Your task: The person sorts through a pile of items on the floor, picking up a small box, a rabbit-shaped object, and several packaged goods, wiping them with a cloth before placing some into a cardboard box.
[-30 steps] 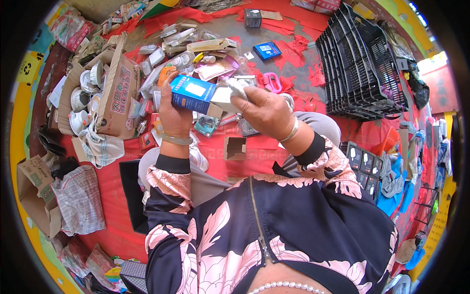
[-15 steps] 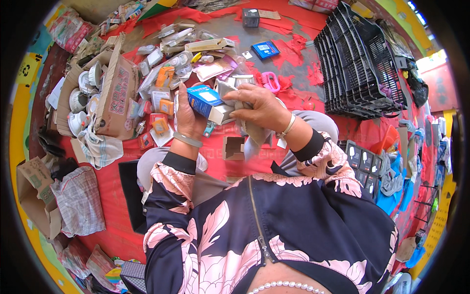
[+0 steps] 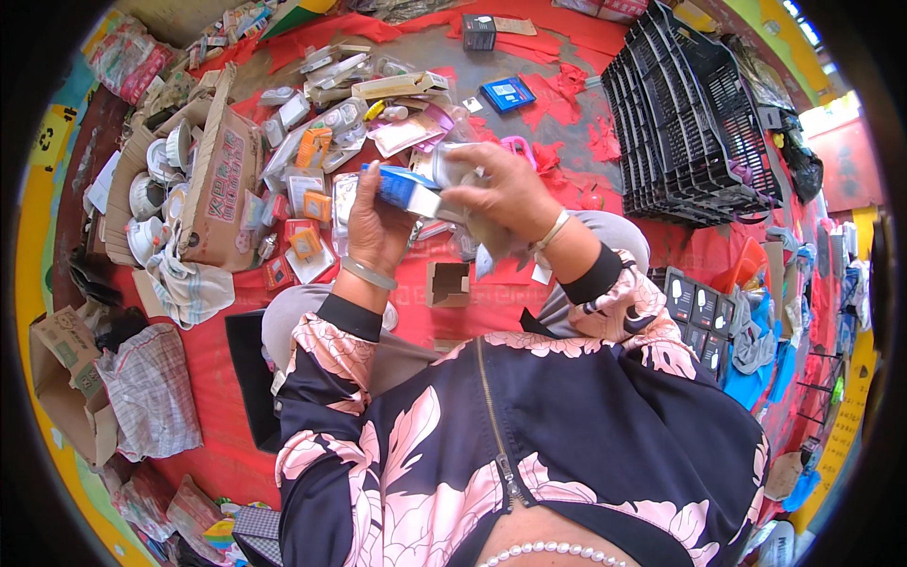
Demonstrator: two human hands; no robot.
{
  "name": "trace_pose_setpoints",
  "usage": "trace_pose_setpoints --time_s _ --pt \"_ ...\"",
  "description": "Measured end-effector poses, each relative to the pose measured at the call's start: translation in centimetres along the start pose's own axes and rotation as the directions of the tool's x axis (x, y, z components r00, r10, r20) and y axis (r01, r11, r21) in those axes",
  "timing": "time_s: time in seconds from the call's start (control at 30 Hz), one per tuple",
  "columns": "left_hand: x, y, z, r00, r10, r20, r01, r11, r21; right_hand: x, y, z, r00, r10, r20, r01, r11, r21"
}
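Note:
A small blue and white carton (image 3: 408, 192) is gripped in my left hand (image 3: 376, 236), its white end turned toward my right. Bunched in my right hand (image 3: 518, 196) is a greyish-tan cloth (image 3: 488, 236), which hangs below the fingers beside the carton's white end. Whether the cloth touches the carton is hard to tell. Beyond both hands lies a heap of small packaged goods (image 3: 364, 104), with orange boxes (image 3: 315, 147) at its left. Below the carton, a small open cardboard box (image 3: 448, 283) rests on the red covering.
At left, a large cardboard box (image 3: 220, 189) holds white round fixtures. Black plastic crates (image 3: 675, 123) stand at far right. A blue package (image 3: 507, 94) and a dark box (image 3: 479, 33) lie farther off. Several black boxes (image 3: 694, 307) sit right of my knee.
The carton has tilted and turned slightly in my left hand. My right hand has shifted a little upward and right, with the cloth moving along.

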State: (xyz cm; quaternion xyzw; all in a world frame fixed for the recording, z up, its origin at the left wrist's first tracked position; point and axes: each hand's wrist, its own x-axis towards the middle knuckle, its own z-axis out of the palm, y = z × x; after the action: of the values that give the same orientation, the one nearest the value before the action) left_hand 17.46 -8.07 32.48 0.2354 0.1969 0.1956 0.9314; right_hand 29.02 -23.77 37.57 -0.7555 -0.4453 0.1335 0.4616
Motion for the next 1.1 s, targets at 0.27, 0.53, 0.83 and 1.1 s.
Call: trace_pose_setpoints --time_s 0.27,0.53,0.83,1.1 --pt "0.0 2.8 0.1 0.991 -0.051 0.122 0.079 0.967 -0.242 0.2 1.4 -2.6 0.982 -0.175 0.078 0.189 0.951 -0.245" --pt "-0.4 0.4 1.2 0.992 -0.121 0.039 0.123 0.99 -0.064 -0.2 0.0 3.0 0.985 0.019 0.172 -0.077 0.938 0.338" --pt "-1.0 -0.2 1.7 0.984 -0.018 0.178 0.015 1.0 0.014 0.6 0.2 1.9 0.966 0.228 0.118 -0.25 0.734 0.631" --pt "-0.7 -0.1 1.1 0.972 -0.038 0.233 0.025 0.998 0.058 0.5 1.1 2.3 0.994 0.111 0.0 -0.102 0.91 0.403"
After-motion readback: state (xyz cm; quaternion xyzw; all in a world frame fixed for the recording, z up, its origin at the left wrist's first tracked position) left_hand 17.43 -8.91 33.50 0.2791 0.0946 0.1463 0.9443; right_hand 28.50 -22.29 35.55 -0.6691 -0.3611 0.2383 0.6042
